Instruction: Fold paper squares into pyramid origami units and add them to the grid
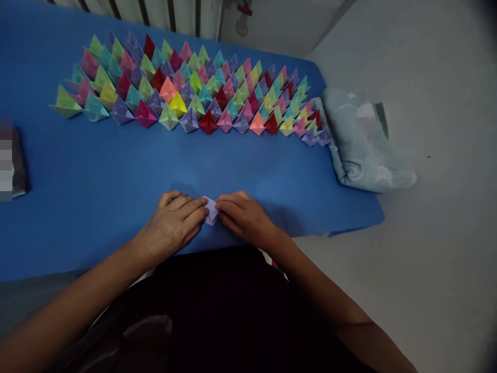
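a dark shirt (233, 305) sits closest, against the blue-covered table (233, 160). near that edge, a small pale folded paper (210, 211) is pinched between two grips: left hand (173, 223) on its left side, right hand (246, 217) on its right. beyond stand rows of colourful origami boats (188, 94), beside a folded grey-blue blanket (357, 145).

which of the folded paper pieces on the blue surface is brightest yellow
The vivid yellow piece, just behind where a pale green piece and a purple piece meet in the front row; other yellow pieces look paler.
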A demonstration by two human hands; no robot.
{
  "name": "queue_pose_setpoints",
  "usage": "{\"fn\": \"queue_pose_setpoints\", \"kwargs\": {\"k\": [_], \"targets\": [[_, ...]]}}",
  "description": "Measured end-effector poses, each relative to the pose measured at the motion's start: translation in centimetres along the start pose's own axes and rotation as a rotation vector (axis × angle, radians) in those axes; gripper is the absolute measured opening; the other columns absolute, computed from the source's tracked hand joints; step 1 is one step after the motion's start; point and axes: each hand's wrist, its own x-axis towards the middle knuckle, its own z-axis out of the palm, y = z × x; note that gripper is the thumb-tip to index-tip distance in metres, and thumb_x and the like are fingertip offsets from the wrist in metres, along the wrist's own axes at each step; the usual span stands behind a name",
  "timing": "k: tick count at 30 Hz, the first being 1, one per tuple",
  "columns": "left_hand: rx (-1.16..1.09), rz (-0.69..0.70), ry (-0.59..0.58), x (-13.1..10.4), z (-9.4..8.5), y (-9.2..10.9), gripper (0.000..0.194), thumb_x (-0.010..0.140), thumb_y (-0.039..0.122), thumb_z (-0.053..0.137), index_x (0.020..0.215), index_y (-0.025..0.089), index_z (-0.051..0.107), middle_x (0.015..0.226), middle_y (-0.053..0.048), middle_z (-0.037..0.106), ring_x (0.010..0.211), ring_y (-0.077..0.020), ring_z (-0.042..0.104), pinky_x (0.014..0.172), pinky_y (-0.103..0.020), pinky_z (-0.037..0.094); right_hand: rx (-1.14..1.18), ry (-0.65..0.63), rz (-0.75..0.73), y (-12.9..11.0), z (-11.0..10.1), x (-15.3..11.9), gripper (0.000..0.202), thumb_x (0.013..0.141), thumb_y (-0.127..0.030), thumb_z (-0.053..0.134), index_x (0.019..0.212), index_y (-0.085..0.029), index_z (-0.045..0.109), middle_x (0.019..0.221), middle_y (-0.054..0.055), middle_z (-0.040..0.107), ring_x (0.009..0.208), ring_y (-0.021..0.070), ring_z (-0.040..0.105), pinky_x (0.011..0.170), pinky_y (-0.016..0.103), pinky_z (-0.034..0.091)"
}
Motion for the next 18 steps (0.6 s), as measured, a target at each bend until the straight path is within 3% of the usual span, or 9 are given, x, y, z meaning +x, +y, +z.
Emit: {"fn": "queue_pose_setpoints", "kwargs": {"k": [4,9,18], "targets": [[-0.009,-0.029,0.004,0.0,0.17,-0.07,0.031,0.097,0.014,0.049,0.122,0.021,0.065,0.12,-0.009,0.075,0.096,-0.0231,0.069,0.092,-0.043,0.043,-0.017,-0.015,0.035,-0.17,-0.1,0.03,0.023,0.102,-0.018,0.043,0.107,-0.02,0.066,0.107,0.008,0.069,0.091,0.0194,0.06,0.085,0.037,0.049],[0.013,-0.022,0.019,0.02,0.3,-0.04,0.025,0.099,0.019,0.049,0.114,0.02,0.07,0.119,-0.009,0.075,0.095,-0.0235,0.068,0.091,-0.042,0.044,-0.027,-0.002,0.095,-0.39,-0.08,0.05,0.023,0.101,-0.021,0.046,0.102,-0.018,0.069,0.103,0.01,0.069,0.086,0.0205,0.057,0.082,0.037,0.05],[-0.079,-0.134,0.04,0.41,0.27,0.43,0.024,0.102,0.024,0.048,0.109,0.019,0.071,0.114,-0.008,0.075,0.095,-0.0212,0.068,0.088,-0.039,0.045,0.071,0.077,0.236,-0.5,0.47,0.5,0.026,0.103,-0.029,0.045,0.101,-0.019,0.069,0.112,0.011,0.066,0.103,0.0203,0.062,0.092,0.038,0.053]]}}
